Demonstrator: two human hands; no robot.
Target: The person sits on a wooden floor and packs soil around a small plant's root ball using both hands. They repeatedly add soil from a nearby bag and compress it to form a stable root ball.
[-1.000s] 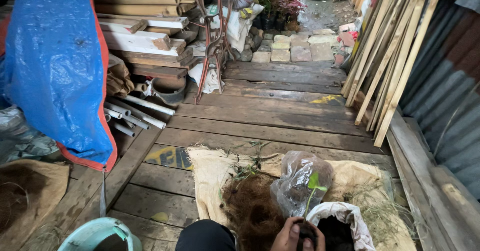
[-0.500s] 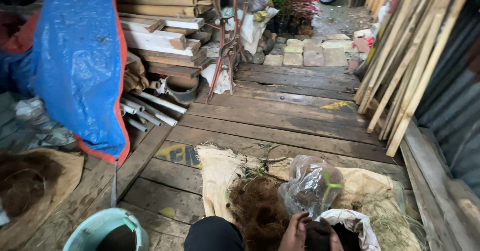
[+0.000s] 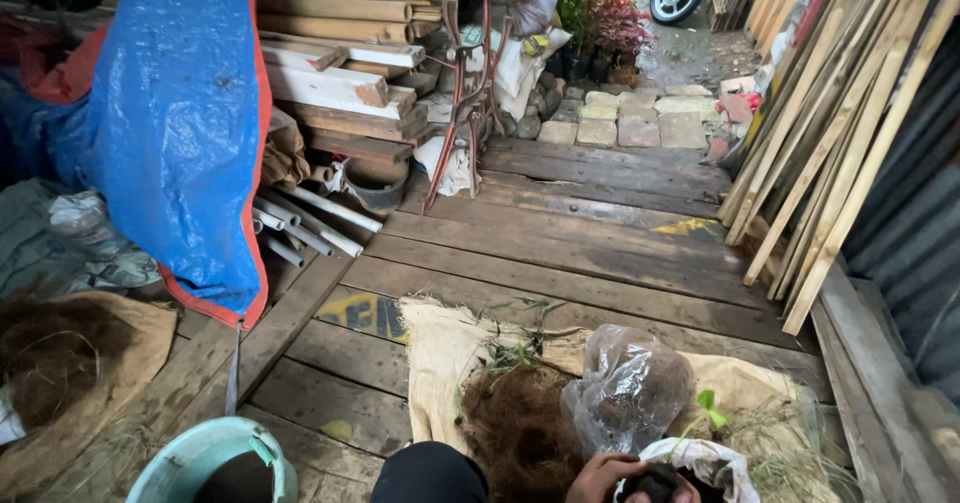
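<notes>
Curling its fingers over the dark soil in a white bag (image 3: 715, 460) at the bottom edge, the left hand (image 3: 600, 478) sits beside brown fibre (image 3: 520, 433) on sacking (image 3: 440, 363); the right hand is hidden.

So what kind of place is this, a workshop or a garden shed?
Probably a rough storage shed used for potting plants: stacked timber beside a blue tarp, a plank floor, and a hand at a small white bag holding a seedling.
</notes>
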